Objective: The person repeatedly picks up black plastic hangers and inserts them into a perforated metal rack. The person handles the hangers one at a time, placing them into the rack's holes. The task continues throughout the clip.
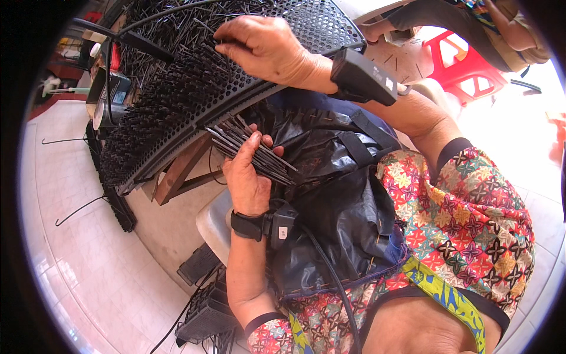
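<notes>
A bundle of thin dark sticks (250, 150) lies across my left hand (249, 174), with the thumb pressed over it and the fingers curled beneath. My right hand (268, 50) is closed in a pinch above a black perforated tray (312, 23). Something dark and small shows at its fingertips, too hidden to name. Below and left of that hand, many short dark sticks (171, 100) stand upright in dense rows in the tray's holes. More loose sticks (159, 35) lie in a heap on the far part of the tray.
A wooden support (180, 180) holds up the tray. A black apron (330, 236) covers my lap. At the upper right are a red plastic stool (466, 71) and another person's leg (436, 17). Black racks (209, 307) lie low on the left, with cables nearby.
</notes>
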The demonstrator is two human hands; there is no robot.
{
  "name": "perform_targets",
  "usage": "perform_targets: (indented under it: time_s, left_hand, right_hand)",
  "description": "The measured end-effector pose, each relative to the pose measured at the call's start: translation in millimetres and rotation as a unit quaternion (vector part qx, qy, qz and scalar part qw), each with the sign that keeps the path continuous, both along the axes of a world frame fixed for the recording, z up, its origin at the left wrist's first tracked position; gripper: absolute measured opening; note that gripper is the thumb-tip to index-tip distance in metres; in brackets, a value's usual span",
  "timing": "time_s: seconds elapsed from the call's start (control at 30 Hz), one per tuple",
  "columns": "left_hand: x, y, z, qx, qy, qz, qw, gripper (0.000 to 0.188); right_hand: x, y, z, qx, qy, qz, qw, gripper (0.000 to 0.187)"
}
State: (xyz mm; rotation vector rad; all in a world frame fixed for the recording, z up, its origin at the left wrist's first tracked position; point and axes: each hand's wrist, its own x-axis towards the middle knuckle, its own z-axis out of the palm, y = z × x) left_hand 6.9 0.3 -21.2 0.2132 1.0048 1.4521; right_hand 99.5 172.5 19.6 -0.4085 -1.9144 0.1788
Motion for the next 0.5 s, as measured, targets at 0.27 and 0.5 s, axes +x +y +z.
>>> perform_targets:
  time_s: [0.27,0.5]
  left_hand:
    - [0.9,0.6,2.9,-0.009,0.007,0.024,1.0,0.015]
    - [2.6,1.5,2.5,-0.003,0.009,0.021,1.0,0.014]
  right_hand:
    - [0.6,-9.7,-8.4,0.027,-0.192,-0.01,0.981,0.022]
    - [-7.8,2.2,0.6,-0.005,-0.194,0.098,0.976,0.011]
